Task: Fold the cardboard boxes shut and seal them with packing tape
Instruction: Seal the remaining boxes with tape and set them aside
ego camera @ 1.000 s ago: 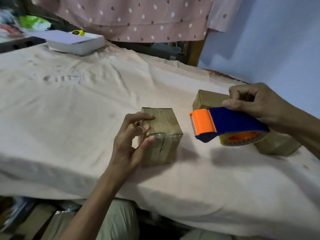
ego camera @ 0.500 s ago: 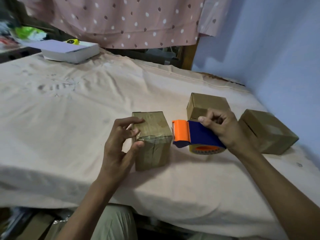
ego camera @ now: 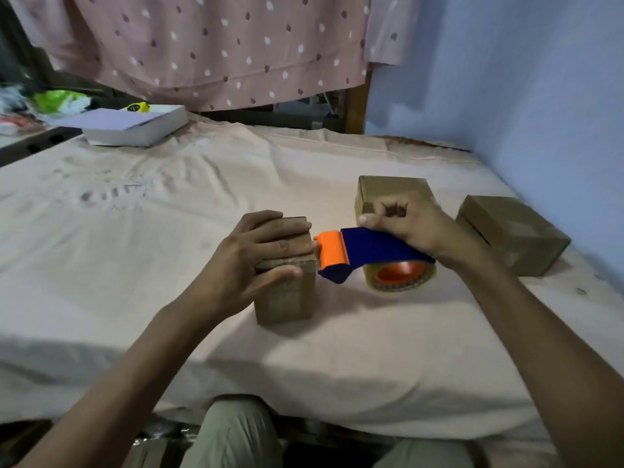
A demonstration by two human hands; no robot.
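A small brown cardboard box (ego camera: 287, 298) stands closed near the front middle of the cloth-covered table (ego camera: 169, 248). My left hand (ego camera: 250, 261) lies over its top, fingers stretched across the lid and thumb on the front face. My right hand (ego camera: 415, 228) grips a blue and orange tape dispenser (ego camera: 358, 255) holding a roll of clear tape. The dispenser's orange head touches the box's upper right edge.
Two more closed cardboard boxes sit to the right, one (ego camera: 388, 190) behind my right hand and one (ego camera: 513, 234) near the blue wall (ego camera: 523, 79). A flat white box (ego camera: 131, 125) lies at the back left. A spotted pink cloth (ego camera: 219, 45) hangs behind.
My right hand has brought the dispenser left until its head meets the box. My left hand shifted from the box's left side onto its top.
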